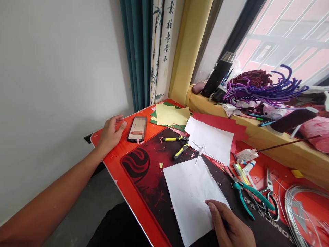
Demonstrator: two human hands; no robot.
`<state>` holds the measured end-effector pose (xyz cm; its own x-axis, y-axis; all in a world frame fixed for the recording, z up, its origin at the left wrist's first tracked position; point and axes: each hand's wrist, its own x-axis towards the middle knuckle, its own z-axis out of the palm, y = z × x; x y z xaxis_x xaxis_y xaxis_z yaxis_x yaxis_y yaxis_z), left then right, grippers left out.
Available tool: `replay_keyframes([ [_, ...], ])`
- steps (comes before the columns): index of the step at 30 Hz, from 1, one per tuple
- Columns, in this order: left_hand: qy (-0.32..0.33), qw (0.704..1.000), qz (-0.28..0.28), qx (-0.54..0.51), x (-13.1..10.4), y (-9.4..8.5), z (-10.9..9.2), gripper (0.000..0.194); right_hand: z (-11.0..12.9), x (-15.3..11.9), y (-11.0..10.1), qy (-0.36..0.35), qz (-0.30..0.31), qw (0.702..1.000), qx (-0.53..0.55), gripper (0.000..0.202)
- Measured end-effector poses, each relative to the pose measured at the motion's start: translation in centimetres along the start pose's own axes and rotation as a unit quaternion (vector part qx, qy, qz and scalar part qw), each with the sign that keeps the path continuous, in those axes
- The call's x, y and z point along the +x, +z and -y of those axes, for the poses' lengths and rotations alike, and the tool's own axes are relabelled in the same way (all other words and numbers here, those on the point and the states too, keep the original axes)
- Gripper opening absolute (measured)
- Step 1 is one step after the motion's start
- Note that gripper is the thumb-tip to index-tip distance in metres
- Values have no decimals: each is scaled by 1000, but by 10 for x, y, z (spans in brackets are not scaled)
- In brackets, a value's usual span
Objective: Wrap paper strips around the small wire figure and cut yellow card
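Observation:
My left hand (111, 132) rests on the red table's left edge beside a smartphone (137, 128). Its thumb stands apart from the fingers and nothing is in it. Over the right part of a white sheet of paper (190, 195), my right hand (230, 223) has thumb and forefinger pressed together. Anything between those fingertips is too small to make out. The sheet lies on a dark mouse mat (159, 192). Just past its far edge is a small twisted wire piece with a white stem (200, 152), partly over a second white sheet (213, 137).
Yellow-handled pliers (181, 151) lie beyond the paper. To the right are teal-handled pliers (241, 197), scissors (269, 192), a glue bottle (247, 155) and a wire coil (290, 202). Coloured paper (173, 115) lies at the back. Purple pipe cleaners (257, 92) crowd the windowsill.

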<state>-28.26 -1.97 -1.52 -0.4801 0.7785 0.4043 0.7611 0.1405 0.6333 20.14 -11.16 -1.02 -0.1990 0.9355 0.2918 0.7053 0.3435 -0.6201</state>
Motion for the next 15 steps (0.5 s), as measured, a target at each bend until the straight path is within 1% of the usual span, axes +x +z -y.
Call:
replay_keyframes([
  [2,-7,999,15,30,-2,2,-2,62,-4,2,-2,-21,22,1000,-2,41],
  [5,-14,992,64,105,-7,4,-10,76,-8,3,-3,-43,41,998,-4,37],
  [9,-9,963,125,240,-15,7,-30,95,-9,2,-2,-49,43,998,-8,35],
  [12,-9,943,142,300,-22,10,-45,103,-7,2,-1,-47,44,998,-11,36],
  [15,4,934,155,321,-28,13,-56,111,-7,2,0,-62,56,996,-14,36],
])
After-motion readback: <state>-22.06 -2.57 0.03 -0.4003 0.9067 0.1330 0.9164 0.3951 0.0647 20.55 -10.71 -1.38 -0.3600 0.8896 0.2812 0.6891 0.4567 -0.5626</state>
